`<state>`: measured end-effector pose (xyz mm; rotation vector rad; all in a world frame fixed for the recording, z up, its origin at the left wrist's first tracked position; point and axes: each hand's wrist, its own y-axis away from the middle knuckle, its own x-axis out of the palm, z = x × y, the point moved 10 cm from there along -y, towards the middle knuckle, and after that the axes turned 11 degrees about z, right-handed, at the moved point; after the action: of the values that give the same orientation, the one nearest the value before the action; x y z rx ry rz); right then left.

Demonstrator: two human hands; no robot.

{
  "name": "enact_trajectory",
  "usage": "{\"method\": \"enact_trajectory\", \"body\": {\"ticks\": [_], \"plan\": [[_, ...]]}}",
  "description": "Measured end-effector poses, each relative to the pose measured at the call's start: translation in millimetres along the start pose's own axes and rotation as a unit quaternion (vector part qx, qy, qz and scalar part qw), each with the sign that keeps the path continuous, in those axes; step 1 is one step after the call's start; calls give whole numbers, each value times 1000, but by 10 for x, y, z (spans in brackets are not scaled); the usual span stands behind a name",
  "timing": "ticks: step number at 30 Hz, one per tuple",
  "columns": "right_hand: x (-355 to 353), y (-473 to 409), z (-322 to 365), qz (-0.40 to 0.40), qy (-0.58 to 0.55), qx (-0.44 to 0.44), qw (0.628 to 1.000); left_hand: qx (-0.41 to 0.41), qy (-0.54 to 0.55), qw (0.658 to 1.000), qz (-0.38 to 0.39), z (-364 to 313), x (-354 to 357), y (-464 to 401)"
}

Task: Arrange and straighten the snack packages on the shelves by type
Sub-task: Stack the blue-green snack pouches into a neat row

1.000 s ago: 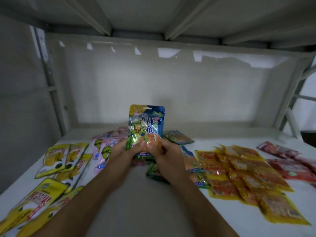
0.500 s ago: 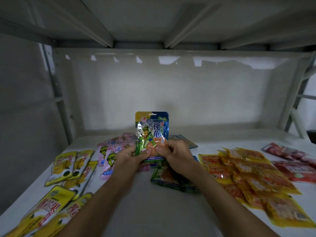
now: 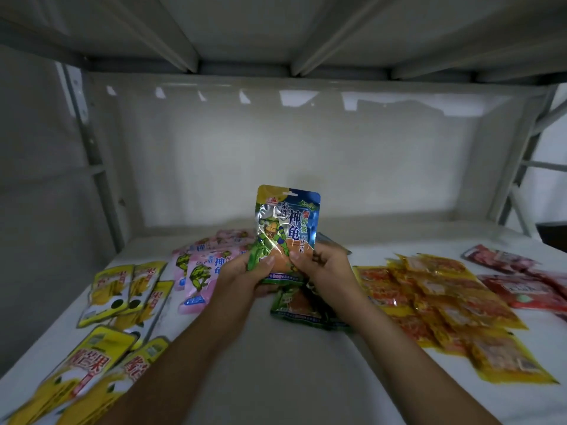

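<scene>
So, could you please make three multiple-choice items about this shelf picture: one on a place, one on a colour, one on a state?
1. Where do the pink packages lie, seen from the camera?
A. left of the held package
B. at the far right end
C. on the shelf above

2. What colour are the packages at the far left?
A. purple
B. yellow
C. black

3. How is the turtle package held?
A. flat on the shelf, untouched
B. upright, by both hands
C. by one hand only

Answers:
1. A, they lie on the shelf left of the hands.
2. B, their fronts are yellow.
3. B, the left hand and right hand pinch its lower part.
</scene>
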<state>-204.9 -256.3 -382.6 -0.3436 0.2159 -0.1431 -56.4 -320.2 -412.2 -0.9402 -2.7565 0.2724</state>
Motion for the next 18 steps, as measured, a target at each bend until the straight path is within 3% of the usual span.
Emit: {"method": "enact_trajectory", "body": {"ticks": [11, 18], "plan": [[46, 13, 35, 55, -18, 12, 998, 14, -37, 999, 8, -96, 18, 33], [72, -13, 83, 39, 4, -15, 999, 35, -35, 998, 29, -176, -9, 42]]}}
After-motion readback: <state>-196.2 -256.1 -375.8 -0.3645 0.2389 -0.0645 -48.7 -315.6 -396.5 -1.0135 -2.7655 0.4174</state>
